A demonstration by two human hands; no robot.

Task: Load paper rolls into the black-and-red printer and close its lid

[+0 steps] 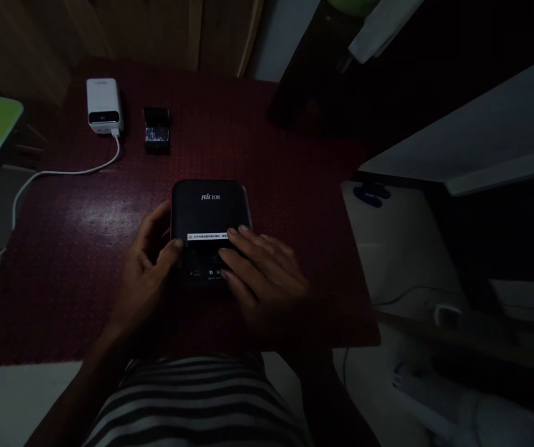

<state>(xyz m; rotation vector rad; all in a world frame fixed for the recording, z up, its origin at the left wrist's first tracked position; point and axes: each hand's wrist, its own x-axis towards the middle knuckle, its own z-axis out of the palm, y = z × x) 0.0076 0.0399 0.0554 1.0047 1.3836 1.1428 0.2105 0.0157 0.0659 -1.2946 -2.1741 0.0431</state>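
A black receipt printer (211, 214) with a pale brand logo and a white warning strip lies on the dark red table (295, 248), right in front of me. My left hand (150, 261) grips its left side, the thumb on the near left part of the top and the fingers along the edge. Stretched fingers of my right hand (262, 273) rest over the right part of the top, by the strip and the panel with small printed symbols. That hand covers the printer's near right corner.
A white power bank (104, 102) stands at the back left, with a white cable (71, 172) running off the left edge. Beside it sits a small black object (157, 131) with a pale patch. A dark bottle-like container (313, 74) is at the back right. Blue slippers (370, 194) lie on the floor.
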